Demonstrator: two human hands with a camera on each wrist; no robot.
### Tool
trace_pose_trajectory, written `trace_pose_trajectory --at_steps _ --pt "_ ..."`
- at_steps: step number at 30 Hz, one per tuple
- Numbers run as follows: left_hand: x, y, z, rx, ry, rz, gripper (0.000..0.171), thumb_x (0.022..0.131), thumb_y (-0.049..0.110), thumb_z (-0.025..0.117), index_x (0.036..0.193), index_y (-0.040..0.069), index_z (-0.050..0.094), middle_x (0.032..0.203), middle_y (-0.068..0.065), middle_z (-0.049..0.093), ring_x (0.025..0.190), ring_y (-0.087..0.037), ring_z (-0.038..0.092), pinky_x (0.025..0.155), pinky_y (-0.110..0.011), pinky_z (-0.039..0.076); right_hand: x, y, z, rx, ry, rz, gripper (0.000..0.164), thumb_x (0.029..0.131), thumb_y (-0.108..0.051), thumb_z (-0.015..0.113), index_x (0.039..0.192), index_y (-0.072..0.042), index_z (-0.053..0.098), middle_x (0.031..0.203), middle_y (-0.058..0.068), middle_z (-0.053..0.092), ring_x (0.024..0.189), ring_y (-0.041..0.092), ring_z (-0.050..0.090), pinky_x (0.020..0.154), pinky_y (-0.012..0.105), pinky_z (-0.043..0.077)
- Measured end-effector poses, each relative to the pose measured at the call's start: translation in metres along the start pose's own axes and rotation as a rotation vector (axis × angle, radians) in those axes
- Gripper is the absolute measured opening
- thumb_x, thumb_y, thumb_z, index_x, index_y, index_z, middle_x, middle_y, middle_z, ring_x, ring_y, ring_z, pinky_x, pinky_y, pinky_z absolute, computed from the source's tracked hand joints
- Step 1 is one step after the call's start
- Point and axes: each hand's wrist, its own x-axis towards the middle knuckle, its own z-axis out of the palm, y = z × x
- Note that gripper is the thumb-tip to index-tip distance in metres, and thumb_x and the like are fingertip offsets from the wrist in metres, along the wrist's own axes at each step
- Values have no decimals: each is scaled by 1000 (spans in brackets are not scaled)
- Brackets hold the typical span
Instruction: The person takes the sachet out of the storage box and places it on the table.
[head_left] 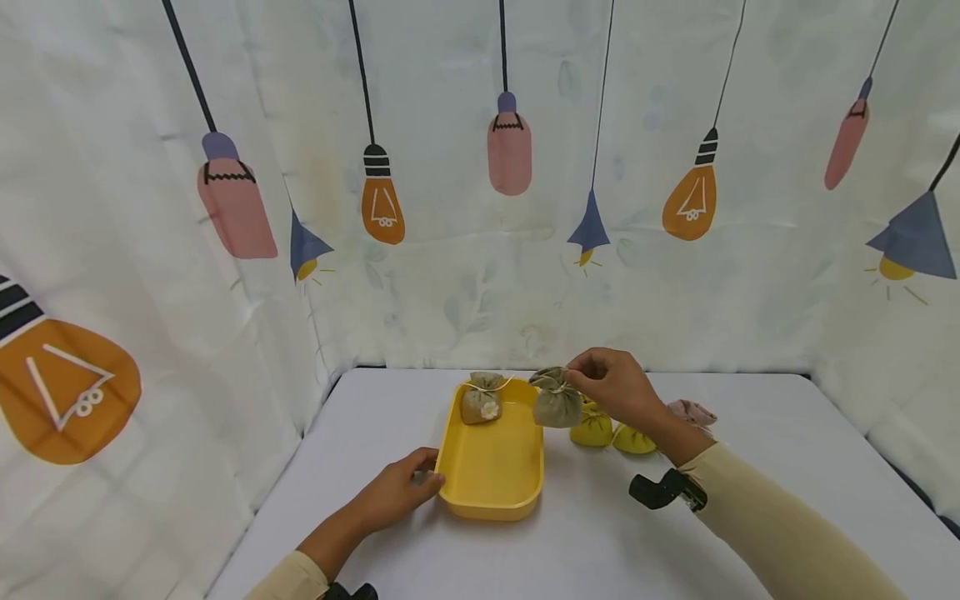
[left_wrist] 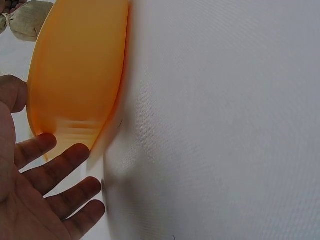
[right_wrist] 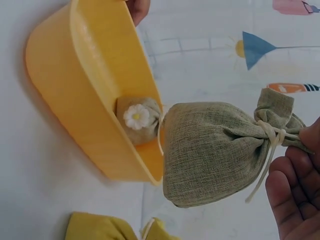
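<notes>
A yellow tray (head_left: 491,471) lies on the table, its long side running away from me. My left hand (head_left: 395,493) rests against its left side, with fairly straight, spread fingers in the left wrist view. My right hand (head_left: 615,385) pinches a grey-green drawstring pouch (right_wrist: 212,155) by its gathered neck. This pouch hangs beside the tray's right rim, cream cord tied round it. Inside the tray, at the far end, sits a brownish pouch (head_left: 480,404) with a white flower. Under and behind my right hand are yellow pouches (head_left: 592,429), partly hidden.
A pink pouch (head_left: 692,412) lies beyond my right forearm, partly covered by it. White cloth covers the table (head_left: 585,533). Behind it hangs a pale curtain (head_left: 450,292) printed with lamps. A black wrist camera (head_left: 667,490) is strapped on my right wrist.
</notes>
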Motion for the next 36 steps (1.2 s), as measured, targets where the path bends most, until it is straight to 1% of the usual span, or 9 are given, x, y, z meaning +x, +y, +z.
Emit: trace_pose_trajectory --at_steps 5,13,20,27,33,36 --pt "1 0 0 8 1 -4 52 102 44 63 142 12 54 133 -4 64 133 -36 51 107 -65 37 -11 6 -12 -1 23 -2 13 97 -26 74 103 -14 75 94 0 71 85 20 65 74 34 56" --pt "0 1 1 4 1 -10 55 101 44 64 144 11 53 135 -6 63 134 -37 50 107 -65 37 -27 13 -30 20 48 -7 12 99 -21 72 104 -11 75 96 0 74 92 19 69 77 33 56" --pt "0 2 1 6 6 -22 55 101 45 64 144 11 53 135 -6 63 135 -37 50 107 -65 37 -35 19 -38 -35 49 23 14 99 -25 72 103 -12 74 97 -1 74 93 19 68 78 36 54" --pt "-1 3 1 4 3 -20 54 101 43 65 143 11 54 135 -6 63 134 -37 50 108 -65 36 -43 26 -47 -87 45 43 17 99 -29 72 103 -13 75 97 -1 73 91 19 67 77 36 54" --pt "0 3 0 12 6 -28 55 101 44 65 143 11 54 135 -5 63 135 -36 50 109 -64 36 -49 32 -53 -116 40 33 16 99 -28 72 103 -13 75 94 -1 73 89 19 66 75 35 53" --pt "0 3 0 9 6 -33 55 101 44 65 143 11 54 135 -5 63 135 -36 50 109 -64 36 -53 36 -56 -123 38 25 18 99 -30 72 104 -12 75 94 -2 73 89 19 66 73 34 53"
